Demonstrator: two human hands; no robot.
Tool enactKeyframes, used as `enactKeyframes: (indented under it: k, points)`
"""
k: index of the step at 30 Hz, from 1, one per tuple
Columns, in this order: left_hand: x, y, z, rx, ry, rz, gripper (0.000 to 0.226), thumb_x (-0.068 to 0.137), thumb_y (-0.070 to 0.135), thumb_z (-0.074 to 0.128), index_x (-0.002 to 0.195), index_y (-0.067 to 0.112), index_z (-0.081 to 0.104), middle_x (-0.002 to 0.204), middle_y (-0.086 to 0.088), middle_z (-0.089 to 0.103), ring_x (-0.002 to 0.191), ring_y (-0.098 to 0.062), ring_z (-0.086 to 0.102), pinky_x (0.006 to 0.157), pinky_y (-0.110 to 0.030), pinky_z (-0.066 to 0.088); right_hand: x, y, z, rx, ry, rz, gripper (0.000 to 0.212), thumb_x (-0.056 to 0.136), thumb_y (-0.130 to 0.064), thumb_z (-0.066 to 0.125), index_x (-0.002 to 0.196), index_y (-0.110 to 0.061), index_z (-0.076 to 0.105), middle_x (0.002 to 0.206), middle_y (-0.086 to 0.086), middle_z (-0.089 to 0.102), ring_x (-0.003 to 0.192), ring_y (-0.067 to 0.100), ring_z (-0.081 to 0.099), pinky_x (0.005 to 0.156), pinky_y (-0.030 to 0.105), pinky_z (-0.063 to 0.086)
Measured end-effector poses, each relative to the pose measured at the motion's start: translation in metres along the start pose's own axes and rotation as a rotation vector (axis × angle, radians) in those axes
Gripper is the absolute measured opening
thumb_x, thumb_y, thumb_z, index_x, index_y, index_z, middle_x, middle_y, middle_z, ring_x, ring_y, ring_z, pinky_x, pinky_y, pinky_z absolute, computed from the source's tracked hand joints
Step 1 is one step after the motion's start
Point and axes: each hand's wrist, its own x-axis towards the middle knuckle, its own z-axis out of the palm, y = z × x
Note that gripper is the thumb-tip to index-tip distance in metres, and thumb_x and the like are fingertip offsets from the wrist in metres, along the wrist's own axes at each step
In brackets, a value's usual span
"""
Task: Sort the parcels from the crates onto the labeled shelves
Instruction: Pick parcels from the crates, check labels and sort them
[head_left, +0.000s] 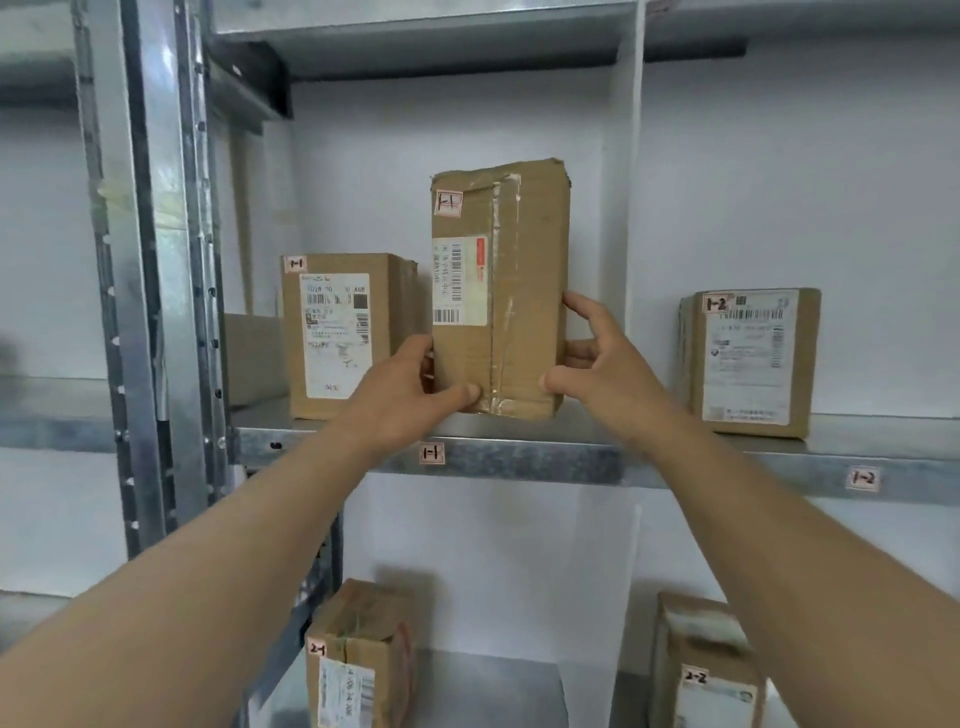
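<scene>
A tall brown cardboard parcel (519, 270) tagged 1-1 stands upright on the metal shelf (519, 460), above the shelf label 1-1 (431, 453). My left hand (410, 384) grips its lower left edge, thumb across the front. My right hand (597, 364) holds its lower right side, fingers spread along the edge and thumb on the front. A second parcel (337, 332) tagged 1-1 stands just to its left on the same shelf.
A parcel tagged 1-2 (753, 358) stands to the right, past a white divider (623, 208), above the label 1-2 (863, 478). On the shelf below stand parcels tagged 2-1 (358, 660) and 2-2 (706, 670). A metal upright (156, 260) is at the left.
</scene>
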Motion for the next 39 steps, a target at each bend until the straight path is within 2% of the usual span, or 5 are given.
enactKeyframes:
  k: [6,11,25,30,39]
  points:
    - [0.023,-0.012,0.021,-0.033,-0.023,-0.042,0.054,0.086,0.03,0.069,0.131,0.018,0.042,0.111,0.005,0.057,0.095,-0.013,0.056,0.081,-0.026,0.044,0.017,0.014,0.014,-0.172,0.01,0.11,0.079,0.089,-0.005,0.063,0.149,-0.029,0.018,0.126,0.006,0.058,0.112,0.024,0.059,0.098,0.044,0.051]
    - [0.035,-0.018,0.038,0.012,-0.075,-0.054,0.057,0.087,0.029,0.068,0.134,0.019,0.037,0.125,-0.001,0.058,0.095,-0.016,0.055,0.082,-0.029,0.045,0.027,0.027,0.025,-0.329,0.084,0.172,0.056,0.093,-0.003,0.048,0.142,-0.021,0.028,0.114,0.007,0.06,0.1,0.026,0.06,0.091,0.046,0.052]
    - [0.029,-0.015,0.038,0.054,-0.064,-0.06,0.069,0.088,0.035,0.066,0.143,0.02,0.027,0.129,-0.002,0.056,0.104,-0.02,0.056,0.083,-0.03,0.044,0.015,0.024,0.034,-0.486,0.114,0.224,0.064,0.093,-0.006,0.053,0.148,-0.011,0.02,0.125,0.007,0.054,0.107,0.027,0.057,0.094,0.043,0.051]
    - [0.013,-0.005,0.029,0.164,0.032,-0.037,0.077,0.087,0.04,0.066,0.147,0.022,0.021,0.144,-0.005,0.043,0.125,-0.026,0.049,0.102,-0.044,0.045,0.0,0.012,0.033,-0.609,0.176,0.031,0.072,0.085,-0.01,0.064,0.145,-0.014,0.025,0.137,0.007,0.044,0.121,0.026,0.049,0.097,0.039,0.048]
    - [-0.065,0.002,-0.002,0.433,0.277,0.048,0.06,0.089,0.044,0.059,0.14,0.02,0.039,0.129,-0.003,0.051,0.111,-0.022,0.053,0.083,-0.035,0.045,-0.05,-0.008,0.057,-0.65,0.121,-0.263,0.05,0.086,-0.018,0.062,0.134,-0.014,0.046,0.133,0.007,0.043,0.125,0.025,0.04,0.091,0.035,0.039]
